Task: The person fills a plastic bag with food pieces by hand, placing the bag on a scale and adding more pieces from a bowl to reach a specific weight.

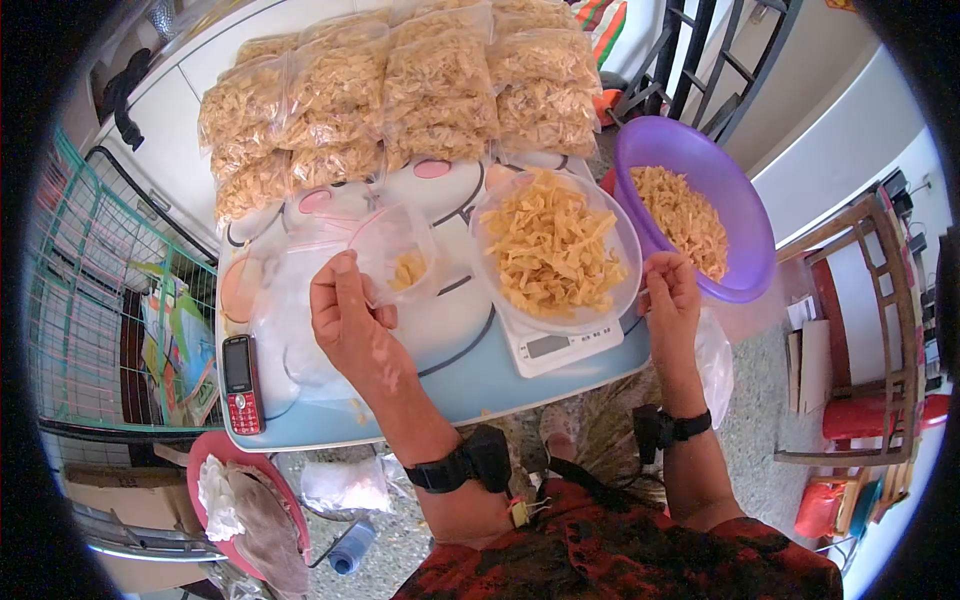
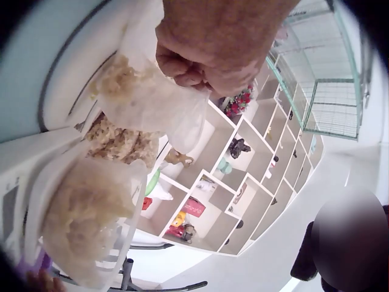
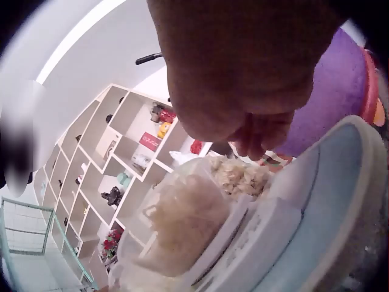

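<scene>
My left hand (image 1: 350,300) pinches the near edge of a clear plastic container (image 1: 400,245) that holds a few yellowish dried strips. In the left wrist view this container (image 2: 164,112) looks cloudy and hangs under the curled fingers. A clear bowl (image 1: 482,262) heaped with strips (image 1: 555,245) sits on a white kitchen scale (image 1: 570,345). Just right of that bowl, my right hand (image 1: 672,305) has its fingers loosely bent, with nothing visible between them. Its fingertips are near the rim of a purple basin (image 1: 745,215), which holds more strips.
Stacked clear bags (image 1: 340,90) of strips fill the table's far side. A red phone (image 1: 242,385) lies at the left edge, near flat clear plastic (image 1: 290,340). Left of the table stands a green wire cage (image 1: 110,290); a red stool (image 1: 215,460) is below.
</scene>
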Demonstrator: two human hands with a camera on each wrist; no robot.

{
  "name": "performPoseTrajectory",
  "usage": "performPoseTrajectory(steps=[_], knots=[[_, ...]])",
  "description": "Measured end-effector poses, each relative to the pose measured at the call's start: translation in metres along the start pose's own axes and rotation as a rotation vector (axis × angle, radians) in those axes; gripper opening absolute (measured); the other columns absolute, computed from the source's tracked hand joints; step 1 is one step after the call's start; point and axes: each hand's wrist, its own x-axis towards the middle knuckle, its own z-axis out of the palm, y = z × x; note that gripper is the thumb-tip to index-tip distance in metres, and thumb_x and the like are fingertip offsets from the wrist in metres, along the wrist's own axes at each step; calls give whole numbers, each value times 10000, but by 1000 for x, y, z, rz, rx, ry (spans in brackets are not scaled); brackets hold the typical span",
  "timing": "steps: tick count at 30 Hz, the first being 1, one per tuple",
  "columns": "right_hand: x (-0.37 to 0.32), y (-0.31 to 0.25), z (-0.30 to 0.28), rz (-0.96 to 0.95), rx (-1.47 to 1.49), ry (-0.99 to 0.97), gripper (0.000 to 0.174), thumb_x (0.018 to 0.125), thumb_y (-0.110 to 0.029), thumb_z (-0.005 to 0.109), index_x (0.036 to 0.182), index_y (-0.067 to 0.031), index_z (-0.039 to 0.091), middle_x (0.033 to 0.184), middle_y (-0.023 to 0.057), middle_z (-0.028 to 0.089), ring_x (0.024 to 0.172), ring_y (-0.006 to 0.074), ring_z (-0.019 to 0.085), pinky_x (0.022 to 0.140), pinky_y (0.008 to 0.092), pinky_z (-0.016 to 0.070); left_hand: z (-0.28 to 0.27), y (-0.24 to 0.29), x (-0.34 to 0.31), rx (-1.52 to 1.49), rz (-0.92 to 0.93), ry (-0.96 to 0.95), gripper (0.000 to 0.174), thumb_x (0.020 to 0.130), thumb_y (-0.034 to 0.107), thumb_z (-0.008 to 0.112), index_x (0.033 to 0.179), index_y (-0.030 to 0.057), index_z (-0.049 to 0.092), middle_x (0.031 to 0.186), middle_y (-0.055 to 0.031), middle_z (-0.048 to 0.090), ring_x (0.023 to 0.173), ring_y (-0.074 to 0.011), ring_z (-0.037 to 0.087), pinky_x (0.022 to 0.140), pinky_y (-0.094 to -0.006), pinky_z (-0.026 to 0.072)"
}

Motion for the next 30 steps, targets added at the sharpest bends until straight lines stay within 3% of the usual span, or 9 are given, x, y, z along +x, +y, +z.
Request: performPoseTrajectory(steps=[2,5,11,30], knots=[[0,14,-2,58,-50,-13,97,942,-16,463,998,-46,536,873,16,573,719,86,542,670,220,460,-1,-3,1,-6,5,-13,131,893,216,653,932,93,628,645,60,418,485,-21,299,390,-182,224],[-4,17,7,-64,-132,45,113,945,-10,454,1007,-48,541,863,9,573,723,89,546,675,224,466,0,0,-1,-5,5,-33,187,904,240,654,933,57,623,649,50,439,515,-19,338,424,-182,237],[-2,21,10,-203,-161,17,123,945,-10,458,1020,-43,549,856,10,569,739,93,543,706,240,468,4,1,-5,43,-35,14,140,896,234,649,920,97,629,657,57,411,509,-34,317,419,-183,244],[-1,27,8,-161,-134,2,156,942,-43,503,1087,-31,559,888,22,602,743,91,545,696,244,476,6,-10,-7,22,-31,-48,152,887,221,669,948,90,619,633,61,438,475,-23,321,406,-188,234]])
